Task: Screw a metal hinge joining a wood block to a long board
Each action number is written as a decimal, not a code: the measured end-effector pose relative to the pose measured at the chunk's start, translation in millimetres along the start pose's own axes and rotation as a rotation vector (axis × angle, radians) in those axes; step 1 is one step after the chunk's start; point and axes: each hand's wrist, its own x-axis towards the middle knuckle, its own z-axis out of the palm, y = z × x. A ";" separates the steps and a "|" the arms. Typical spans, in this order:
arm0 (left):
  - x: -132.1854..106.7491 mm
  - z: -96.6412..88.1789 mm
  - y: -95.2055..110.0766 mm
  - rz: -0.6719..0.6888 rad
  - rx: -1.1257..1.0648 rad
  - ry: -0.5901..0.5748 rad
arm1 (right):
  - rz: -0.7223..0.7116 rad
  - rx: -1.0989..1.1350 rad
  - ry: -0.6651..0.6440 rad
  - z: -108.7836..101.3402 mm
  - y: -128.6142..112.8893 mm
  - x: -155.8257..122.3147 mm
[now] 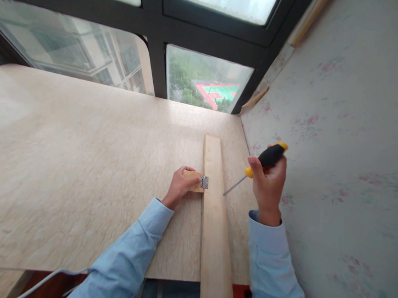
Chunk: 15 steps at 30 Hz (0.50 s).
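My left hand (181,186) presses a small wooden block (193,180) flat on the tabletop, against the left side of a long pale wooden plank (214,230). A small metal hinge (204,182) bridges the block and the plank. My right hand (268,179) grips a screwdriver (264,160) with a black and yellow handle. Its thin metal shaft slants down to the left, and the tip rests near the right edge of the plank, to the right of the hinge.
The marble-patterned tabletop (77,178) spreads wide to the left. A floral wallpapered wall (345,152) stands close on the right. Dark-framed windows (157,62) run along the far edge. A white cable (45,279) hangs below the front edge. The plank overhangs the front edge.
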 end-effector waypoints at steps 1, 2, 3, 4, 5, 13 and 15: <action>0.0 -0.1 0.1 -0.002 0.005 0.002 | 0.023 -0.115 -0.079 -6.5 3.5 4.4; 0.0 -0.1 0.5 -0.004 0.011 0.003 | 0.046 -0.229 -0.172 -11.8 7.9 8.0; -0.1 -0.2 0.9 -0.006 0.017 0.004 | 0.068 -0.340 -0.268 -15.7 13.0 10.5; -0.2 -0.2 1.3 -0.007 0.021 0.004 | 0.087 -0.440 -0.363 -17.8 18.8 11.7; -0.3 -0.3 1.6 -0.006 0.025 0.002 | 0.105 -0.530 -0.450 -18.3 25.0 11.6; 0.3 -0.8 2.0 0.004 0.056 0.000 | 0.272 -0.869 -0.728 -1.0 67.5 -8.3; 0.0 -0.5 2.7 -0.006 0.055 -0.002 | 0.297 -0.873 -0.730 1.1 71.4 -10.6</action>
